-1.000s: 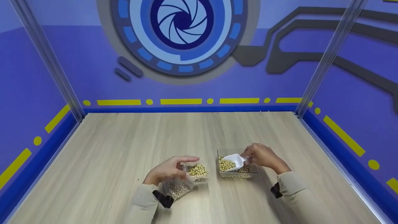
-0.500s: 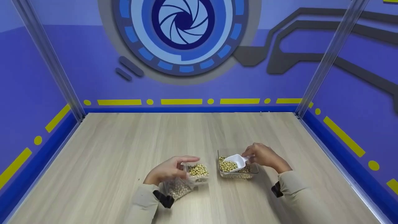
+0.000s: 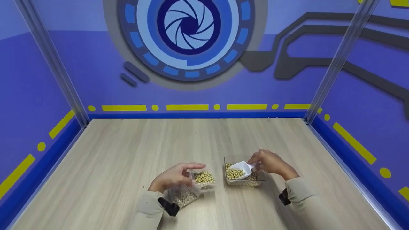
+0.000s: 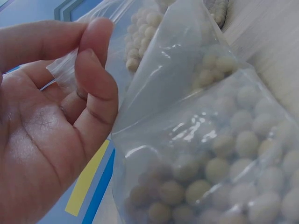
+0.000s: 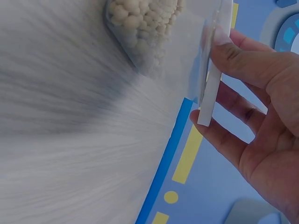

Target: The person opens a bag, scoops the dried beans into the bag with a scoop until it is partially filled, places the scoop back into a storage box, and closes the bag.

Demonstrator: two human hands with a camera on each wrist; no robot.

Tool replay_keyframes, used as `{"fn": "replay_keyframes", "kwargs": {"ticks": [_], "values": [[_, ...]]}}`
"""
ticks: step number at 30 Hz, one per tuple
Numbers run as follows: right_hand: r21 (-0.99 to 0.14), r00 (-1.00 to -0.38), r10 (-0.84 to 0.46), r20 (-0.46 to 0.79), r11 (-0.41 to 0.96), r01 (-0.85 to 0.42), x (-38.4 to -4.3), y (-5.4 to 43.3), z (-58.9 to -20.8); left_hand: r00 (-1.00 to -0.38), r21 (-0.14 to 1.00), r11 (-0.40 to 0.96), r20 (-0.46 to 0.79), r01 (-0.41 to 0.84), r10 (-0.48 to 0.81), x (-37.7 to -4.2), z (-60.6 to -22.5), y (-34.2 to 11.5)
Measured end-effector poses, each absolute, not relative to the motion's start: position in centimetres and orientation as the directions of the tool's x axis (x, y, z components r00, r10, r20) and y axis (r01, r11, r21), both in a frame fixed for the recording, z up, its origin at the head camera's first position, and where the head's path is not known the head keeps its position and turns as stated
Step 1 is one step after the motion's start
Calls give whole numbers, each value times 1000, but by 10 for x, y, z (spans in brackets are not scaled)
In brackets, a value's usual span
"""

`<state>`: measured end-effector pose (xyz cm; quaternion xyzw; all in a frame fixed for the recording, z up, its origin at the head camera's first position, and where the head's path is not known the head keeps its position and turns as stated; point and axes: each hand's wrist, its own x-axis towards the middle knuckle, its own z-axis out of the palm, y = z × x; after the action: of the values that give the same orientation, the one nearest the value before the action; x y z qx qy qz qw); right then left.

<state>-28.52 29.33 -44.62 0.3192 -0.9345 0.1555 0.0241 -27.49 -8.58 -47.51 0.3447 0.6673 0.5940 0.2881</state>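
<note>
My left hand holds open the mouth of a clear plastic bag with thumb and curled fingers. Pale yellow round beans show in the mouth, and more fill the bag's lower part, which lies on the table. To the right, my right hand grips the handle of a white scoop. The scoop is tilted inside a clear rectangular container, with its front end among the beans. In the right wrist view, thumb and fingers pinch the flat white handle.
Both things stand on a wood-grain table, a narrow gap between them. Blue-purple panels with yellow markings enclose the back and sides. Metal posts rise at the two back corners. A tiny dark speck lies left of the left hand.
The scoop has tilted and shifted slightly within the container, the right hand still gripping it. The left hand stays on the bag. The head view has tipped slightly upward.
</note>
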Motion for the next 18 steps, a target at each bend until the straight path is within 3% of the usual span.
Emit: {"fn": "replay_keyframes", "kwargs": {"ticks": [18], "values": [[-310,-787,-601,136,729,-611,-285,294,-444,-607,985,88,19,147,794,-275,-475,-85]]}}
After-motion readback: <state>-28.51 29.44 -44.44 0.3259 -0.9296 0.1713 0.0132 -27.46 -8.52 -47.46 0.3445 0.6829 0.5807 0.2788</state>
